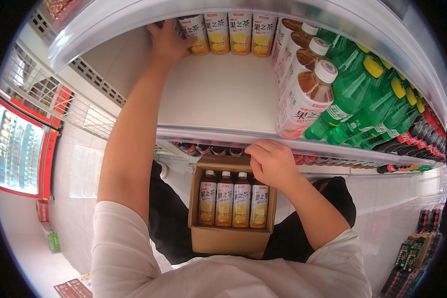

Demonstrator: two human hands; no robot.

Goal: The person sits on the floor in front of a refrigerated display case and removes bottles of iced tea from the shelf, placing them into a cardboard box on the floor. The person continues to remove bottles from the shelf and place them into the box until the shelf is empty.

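At the far left of the shelf (219,93), my left hand (173,43) is wrapped around a bottle of lemon fruit tea at the end of a back row, hiding most of it. Its thumb lies against the neighbouring lemon tea bottle (194,35). My right hand (273,164) is at the shelf's front edge (223,135), its fingers curled. Whether it grips anything there is hidden. Below it stands an open cardboard box (231,240), between my legs, with several lemon tea bottles (208,203) upright inside. My right hand covers the top of the rightmost one.
Peach-labelled tea bottles (301,108) form a column at the right of the shelf. Green soda bottles (352,97) stand beyond them. A clear shelf lip (216,15) curves overhead. A wire rack (85,115) and a red drinks fridge (46,160) are at left.
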